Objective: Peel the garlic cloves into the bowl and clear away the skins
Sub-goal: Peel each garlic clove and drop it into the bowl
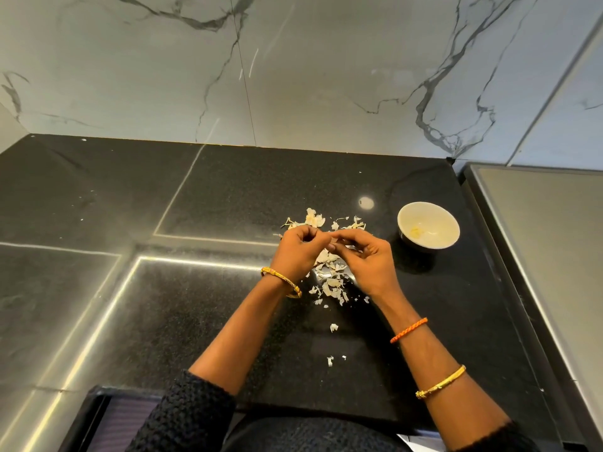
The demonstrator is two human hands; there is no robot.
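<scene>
**While Peeling Over the Dark Surface, Pinched One Clove Between Both Hands**

While working above the heap of skins [329, 278], held a garlic clove [329, 238] just off the black surface [228, 305]. Gripped it between the meeting fingertips of both hands, left of the white bowl [437, 216] and well apart from it. Saw only a pale sliver of it. Could not tell the amount of skin left on.

Judged it small, very light and firm, yet probably slick once bared and easily bruised under a hard nail. Judged the skin papery and brittle, apt to tear into flakes and cling to fingers. Best taken by the two ends: one end steadied, the loose edge of skin at the other caught with a nail and drawn along the length. Called for a light pinch rather than a squeeze, lest it shoot out sideways.

Held the left hand [301, 247] curled, thumb and forefinger closed on the clove's left end, other fingers folded toward the palm. Held the right hand [365, 259] with thumb and forefinger stretched leftward and pinched on the other end, remaining fingers loosely bent and holding nothing.

Noted a yellowish peeled piece [416, 230] lying in the bottom of the bowl, and stray flakes [333, 327] scattered nearer the body.
</scene>
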